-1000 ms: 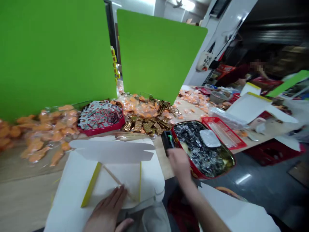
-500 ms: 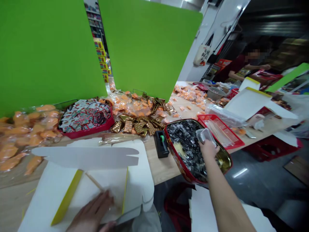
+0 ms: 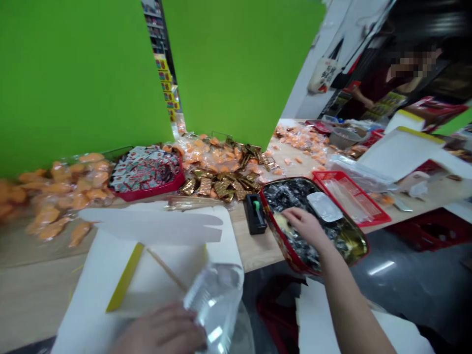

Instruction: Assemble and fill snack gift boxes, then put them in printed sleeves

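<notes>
My left hand (image 3: 167,328), blurred by motion, has its fingers closed on the edge of a clear plastic tray (image 3: 217,302) over the right side of an open white carton (image 3: 88,280). A thin stick (image 3: 165,268) lies slantwise inside the carton. My right hand (image 3: 304,225) reaches into a red-rimmed tin (image 3: 276,241) of black packets in clear wrap (image 3: 308,253). Its fingers are stretched out at a pale yellow piece (image 3: 280,221) among the packets, whose kind I cannot make out. Beside that hand, a small clear plastic tub (image 3: 325,206) rests on the packets.
A black tape dispenser (image 3: 255,216) stands left of the tin. Behind are gold packets (image 3: 228,187), a red tray (image 3: 149,191) of sachets and orange wrapped pieces (image 3: 59,196). A red basket (image 3: 372,206) sits to the right. Green panels (image 3: 236,64) rise behind; another person (image 3: 379,88) is farther back.
My right hand has let go of the clear tub on the black packets and moved left to the pale yellow piece. My left hand has moved lower, and the clear tray has risen into view.
</notes>
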A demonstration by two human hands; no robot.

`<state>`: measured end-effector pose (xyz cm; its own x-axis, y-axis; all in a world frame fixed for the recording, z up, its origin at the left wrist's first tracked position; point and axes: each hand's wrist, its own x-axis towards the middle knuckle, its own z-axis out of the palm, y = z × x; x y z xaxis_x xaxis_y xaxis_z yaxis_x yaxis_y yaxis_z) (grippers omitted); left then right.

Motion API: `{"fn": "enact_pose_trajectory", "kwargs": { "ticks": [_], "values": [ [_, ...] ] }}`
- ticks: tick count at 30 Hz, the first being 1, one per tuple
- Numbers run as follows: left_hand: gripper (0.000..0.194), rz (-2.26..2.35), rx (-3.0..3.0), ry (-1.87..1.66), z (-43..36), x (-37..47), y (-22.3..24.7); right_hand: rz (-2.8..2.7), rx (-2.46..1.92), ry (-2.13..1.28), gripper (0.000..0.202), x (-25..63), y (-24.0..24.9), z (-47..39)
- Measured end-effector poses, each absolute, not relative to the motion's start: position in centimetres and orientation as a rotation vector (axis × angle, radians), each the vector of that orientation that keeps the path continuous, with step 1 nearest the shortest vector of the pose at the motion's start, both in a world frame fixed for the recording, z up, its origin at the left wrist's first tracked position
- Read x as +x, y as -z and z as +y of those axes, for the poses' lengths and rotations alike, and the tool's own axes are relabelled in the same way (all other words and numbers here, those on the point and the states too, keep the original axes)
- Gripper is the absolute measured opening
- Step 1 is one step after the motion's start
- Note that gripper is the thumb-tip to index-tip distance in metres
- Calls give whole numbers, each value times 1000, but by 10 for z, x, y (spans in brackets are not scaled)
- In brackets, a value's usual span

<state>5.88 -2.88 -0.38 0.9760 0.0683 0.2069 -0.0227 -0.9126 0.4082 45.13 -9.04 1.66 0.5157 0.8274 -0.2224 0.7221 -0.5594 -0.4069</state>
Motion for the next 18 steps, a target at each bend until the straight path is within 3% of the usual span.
{"fn": "enact_pose_trajectory", "kwargs": {
  "ticks": [3, 6, 8, 11, 13, 15, 18],
  "values": [
    [34, 458, 2906, -215, -12, 10, 20, -945, -2927, -340, 39, 494, 42, -69],
    [26, 781, 2900, -65, -5, -16, 33, -948, -2995, -294, 42, 513, 77, -67],
    [26, 858, 2837, 22, -4, -20, 40, -982, -2987, -294, 35, 521, 80, -73],
    [46, 834, 2790, 77, -4, -21, 48, -899, -2979, -133, 37, 521, 60, -88],
    [49, 821, 2775, 61, -4, -22, 54, -879, -2756, 330, 40, 496, 40, -99],
    [48, 842, 2754, 58, -4, -24, 60, -1136, -2255, 696, 32, 443, 25, -109],
    [43, 915, 2722, 68, -6, -23, 68, -1925, -1580, 454, 26, 328, 29, -111]
  ]
}}
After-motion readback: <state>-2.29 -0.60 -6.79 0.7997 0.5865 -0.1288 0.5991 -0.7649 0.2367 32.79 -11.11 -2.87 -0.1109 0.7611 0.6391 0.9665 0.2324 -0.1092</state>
